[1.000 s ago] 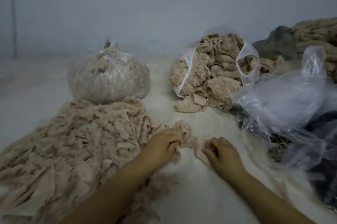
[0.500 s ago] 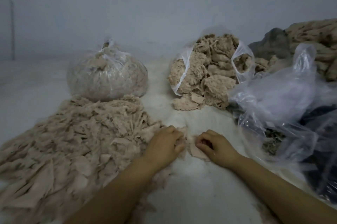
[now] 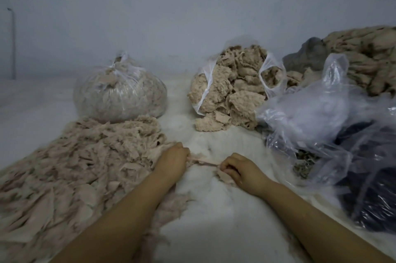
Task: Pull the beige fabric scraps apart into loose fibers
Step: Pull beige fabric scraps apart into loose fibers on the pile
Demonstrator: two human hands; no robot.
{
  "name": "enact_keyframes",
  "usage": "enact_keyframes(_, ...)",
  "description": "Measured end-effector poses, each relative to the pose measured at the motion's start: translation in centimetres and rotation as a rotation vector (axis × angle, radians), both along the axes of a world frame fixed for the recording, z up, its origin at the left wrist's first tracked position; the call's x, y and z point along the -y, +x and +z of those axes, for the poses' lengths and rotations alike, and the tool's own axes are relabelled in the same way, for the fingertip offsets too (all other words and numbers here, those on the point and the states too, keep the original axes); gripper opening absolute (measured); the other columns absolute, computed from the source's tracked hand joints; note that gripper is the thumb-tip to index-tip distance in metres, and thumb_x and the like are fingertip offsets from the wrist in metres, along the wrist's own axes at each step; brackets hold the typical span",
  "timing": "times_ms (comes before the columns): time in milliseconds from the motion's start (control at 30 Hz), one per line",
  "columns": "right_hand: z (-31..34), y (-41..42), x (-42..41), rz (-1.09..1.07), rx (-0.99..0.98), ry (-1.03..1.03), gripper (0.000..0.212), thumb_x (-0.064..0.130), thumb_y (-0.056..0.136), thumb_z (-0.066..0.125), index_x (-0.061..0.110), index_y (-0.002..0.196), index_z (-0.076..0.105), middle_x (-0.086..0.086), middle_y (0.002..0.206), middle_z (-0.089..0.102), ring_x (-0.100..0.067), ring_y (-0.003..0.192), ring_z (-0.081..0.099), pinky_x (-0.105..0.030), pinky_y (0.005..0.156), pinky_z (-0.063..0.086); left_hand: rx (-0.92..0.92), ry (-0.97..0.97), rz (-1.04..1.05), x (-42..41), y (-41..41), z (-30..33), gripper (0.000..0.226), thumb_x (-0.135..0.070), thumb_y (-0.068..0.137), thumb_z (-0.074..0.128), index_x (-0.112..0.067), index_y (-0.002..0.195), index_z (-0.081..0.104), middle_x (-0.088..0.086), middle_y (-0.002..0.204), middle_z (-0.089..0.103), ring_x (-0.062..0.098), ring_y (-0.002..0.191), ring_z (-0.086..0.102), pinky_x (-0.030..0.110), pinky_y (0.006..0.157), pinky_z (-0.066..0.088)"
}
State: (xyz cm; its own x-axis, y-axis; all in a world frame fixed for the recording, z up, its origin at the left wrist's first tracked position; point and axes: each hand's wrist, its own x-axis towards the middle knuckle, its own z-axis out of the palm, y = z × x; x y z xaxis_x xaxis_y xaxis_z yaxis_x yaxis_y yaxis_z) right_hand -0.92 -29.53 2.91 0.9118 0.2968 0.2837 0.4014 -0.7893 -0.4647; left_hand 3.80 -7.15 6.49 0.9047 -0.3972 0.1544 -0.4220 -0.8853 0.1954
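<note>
Pile of pulled fibers (image 3: 70, 168) sits along the floor's left edge, handy for dropping. Left hand (image 3: 172, 161) and right hand (image 3: 241, 169) each pinch one end of a beige scrap (image 3: 203, 162), stretched taut between them, mid-floor, so it tears. Open bag of scraps (image 3: 231, 91) waits beyond.

There are two hands: the left hand (image 3: 172, 161) and the right hand (image 3: 240, 169). Between them is one stretched scrap (image 3: 203, 162). I count one big loose pile of beige fabric scraps (image 3: 81, 168) on the near left. There are two clear bags with beige material: one tied bag (image 3: 120, 93) far left and one open bag (image 3: 231, 93) far in the middle. On the right there are crumpled clear plastic bags (image 3: 317, 117); their number I cannot tell. One more beige heap (image 3: 368, 59) is far right.
</note>
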Motion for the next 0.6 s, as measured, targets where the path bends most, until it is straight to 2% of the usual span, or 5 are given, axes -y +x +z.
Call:
enact_keyframes(167, 0.8, 0.3, 0.5, -0.043, -0.066, 0.050, 0.007, 0.010, 0.091, 0.061, 0.009, 0.096, 0.067, 0.000, 0.093, 0.055, -0.011, 0.083, 0.054, -0.011, 0.077, 0.038, -0.096, -0.069, -0.077, -2.2, -1.4, -0.1, 0.010, -0.005, 0.088, 0.058, -0.006, 0.083, 0.067, 0.002, 0.075, 0.050, 0.026, 0.086, 0.056, 0.022, 0.065, 0.031)
enact_keyframes(333, 2.6, 0.1, 0.7, -0.116, -0.076, 0.119, 0.025, 0.026, 0.078, 0.078, 0.019, 0.100, 0.066, -0.001, 0.104, 0.060, -0.013, 0.098, 0.054, -0.016, 0.087, 0.038, -0.097, -0.065, -0.117, -2.5, -2.5, 0.2, 0.033, -0.035, 0.090, 0.060, -0.010, 0.070, 0.065, 0.007, 0.081, 0.063, 0.021, 0.077, 0.058, 0.031, 0.064, 0.042)
enact_keyframes(433, 2.1, -0.5, 0.9, -0.216, -0.111, -0.005, 0.047, 0.038, 0.074, 0.079, 0.021, 0.114, 0.061, 0.000, 0.115, 0.055, -0.015, 0.110, 0.047, -0.022, 0.096, 0.035, 0.046, -0.086, -0.187, -0.9, -2.4, 0.4, 0.020, -0.023, 0.093, 0.053, -0.012, 0.099, 0.068, 0.004, 0.107, 0.060, 0.020, 0.103, 0.055, 0.031, 0.085, 0.043)
enact_keyframes(500, 1.3, -1.0, 0.9, -0.225, -0.162, -0.018, 0.058, 0.042, 0.075, 0.078, 0.021, 0.124, 0.057, 0.000, 0.124, 0.052, -0.016, 0.118, 0.045, -0.022, 0.101, 0.033, -0.016, -0.096, -0.273, 0.8, -2.2, 0.1, 0.033, -0.017, 0.095, 0.049, -0.014, 0.126, 0.057, 0.001, 0.135, 0.051, 0.020, 0.124, 0.045, 0.027, 0.102, 0.035)
enact_keyframes(600, 1.0, -1.4, 1.0, -0.186, -0.177, -0.021, 0.070, 0.046, 0.074, 0.077, 0.020, 0.133, 0.051, 0.000, 0.131, 0.047, -0.015, 0.124, 0.041, -0.019, 0.104, 0.028, -0.118, -0.034, -0.326, 2.7, -1.9, -1.0, 0.032, -0.015, 0.095, 0.046, -0.010, 0.126, 0.052, 0.004, 0.132, 0.048, 0.027, 0.122, 0.044, 0.033, 0.099, 0.036)
